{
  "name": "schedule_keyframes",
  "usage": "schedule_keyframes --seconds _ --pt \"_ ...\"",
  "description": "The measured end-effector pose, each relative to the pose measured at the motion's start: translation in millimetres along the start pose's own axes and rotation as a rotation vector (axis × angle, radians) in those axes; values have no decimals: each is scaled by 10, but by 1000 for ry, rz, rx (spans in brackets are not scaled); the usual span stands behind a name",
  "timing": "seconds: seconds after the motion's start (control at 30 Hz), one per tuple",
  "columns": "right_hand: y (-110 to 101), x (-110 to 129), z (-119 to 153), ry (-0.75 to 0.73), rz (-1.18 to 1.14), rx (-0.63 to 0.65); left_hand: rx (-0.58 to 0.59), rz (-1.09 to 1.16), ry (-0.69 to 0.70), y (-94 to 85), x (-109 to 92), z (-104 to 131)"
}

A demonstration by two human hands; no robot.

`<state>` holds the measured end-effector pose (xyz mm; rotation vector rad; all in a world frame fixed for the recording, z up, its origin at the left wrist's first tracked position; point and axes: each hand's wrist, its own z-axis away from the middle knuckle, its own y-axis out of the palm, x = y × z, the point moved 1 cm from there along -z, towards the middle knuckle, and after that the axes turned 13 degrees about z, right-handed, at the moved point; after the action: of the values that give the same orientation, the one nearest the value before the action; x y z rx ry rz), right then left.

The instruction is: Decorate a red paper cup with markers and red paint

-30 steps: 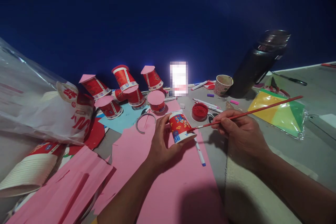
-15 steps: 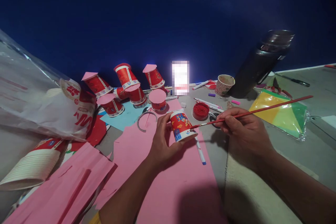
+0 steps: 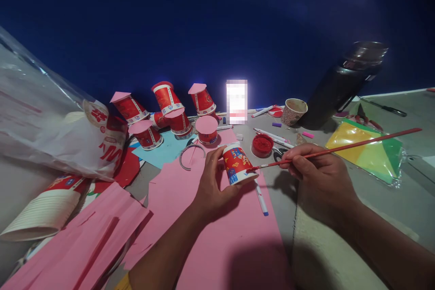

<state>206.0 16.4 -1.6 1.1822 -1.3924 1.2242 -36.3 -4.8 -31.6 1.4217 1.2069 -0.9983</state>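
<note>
My left hand (image 3: 215,181) grips a red, white and blue patterned paper cup (image 3: 238,162), turned upside down and slightly tilted over pink paper (image 3: 224,240). In my right hand (image 3: 316,176) is a long red paintbrush (image 3: 360,143), pinched near its ferrule end. Its bristle tip touches the cup's side near the white lower band. Just beyond the hands sits a small round pot of red paint (image 3: 262,144). Black-handled scissors (image 3: 279,153) lie beside it, partly hidden by my right hand. A white marker with a blue end (image 3: 261,199) rests on the pink paper's edge.
Several upside-down red cups, one a red cup with a pink paper top (image 3: 207,130), stand back left. A clear plastic bag (image 3: 50,113) and a stack of cups (image 3: 44,217) are left. A patterned cup (image 3: 294,112), a dark thermos (image 3: 340,86) and a colourful packet (image 3: 367,147) are right.
The whole view has shifted slightly. Both hands keep their holds, and the brush tip has moved a little along the cup near its lower band.
</note>
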Motion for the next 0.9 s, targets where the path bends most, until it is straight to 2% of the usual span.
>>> schedule_keyframes --seconds 0.2,0.47,0.7,0.9 --pt "3 -21 15 -12 4 -1 -18 -10 -25 32 -38 -9" --pt "-5 63 20 -45 14 -39 -26 -35 -18 23 -34 -12" --pt "-51 -21 37 -101 96 -21 -28 -53 -2 26 -50 -16" --pt "-54 3 46 -127 126 -18 0 -57 23 -14 36 -4"
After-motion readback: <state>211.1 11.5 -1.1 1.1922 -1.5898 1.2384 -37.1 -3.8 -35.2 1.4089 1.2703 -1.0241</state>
